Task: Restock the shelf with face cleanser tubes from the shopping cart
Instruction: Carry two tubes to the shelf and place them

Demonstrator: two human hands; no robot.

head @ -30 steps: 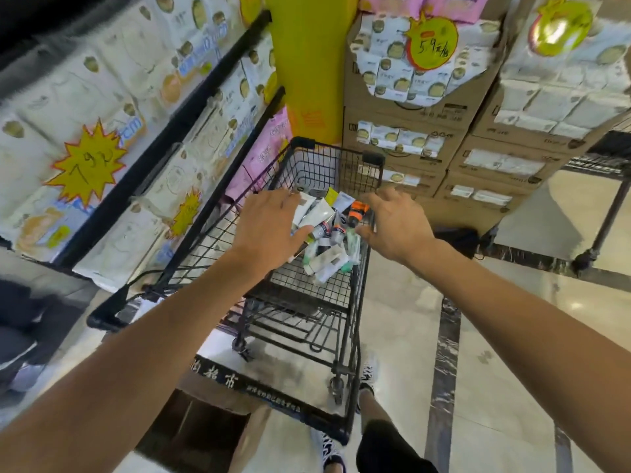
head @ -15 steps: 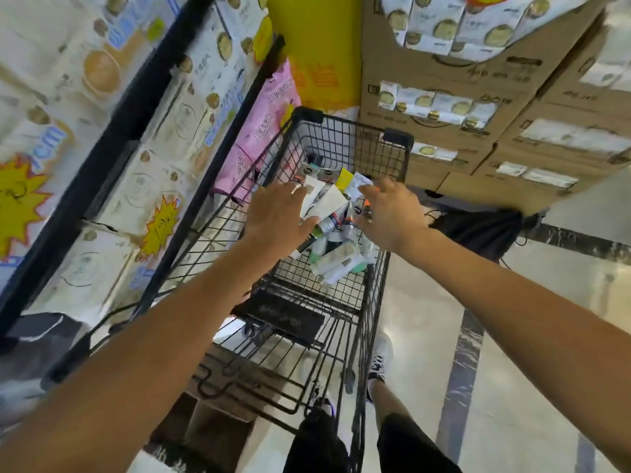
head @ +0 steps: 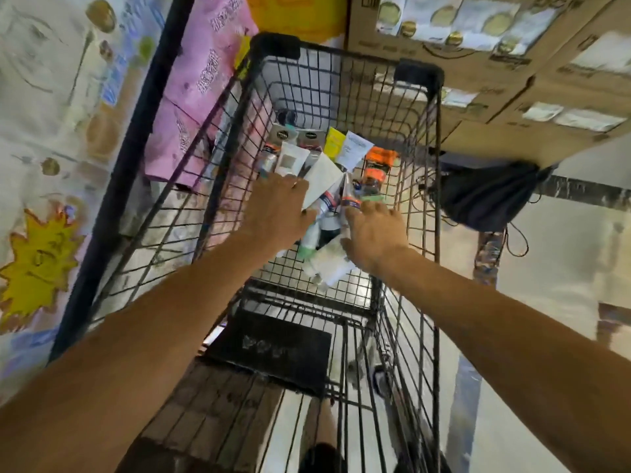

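A black wire shopping cart stands in front of me, with a pile of face cleanser tubes in its basket: white, yellow, orange and clear ones. Both my hands reach down into the pile. My left hand lies on the left side, and a white tube sticks out between its thumb and fingers. My right hand curls its fingers over the right side, around a clear tube with an orange and blue band. The tubes under both palms are hidden.
A black-framed shelf with white and pink packs runs along the left of the cart. Stacked cardboard boxes stand behind it on the right, with a dark bag below them. Shiny floor lies to the right; my legs are below.
My view has moved closer over the cart and tipped down. Both hands have sunk deeper into the basket, and the right hand has shifted from the cart's rim onto the tubes.
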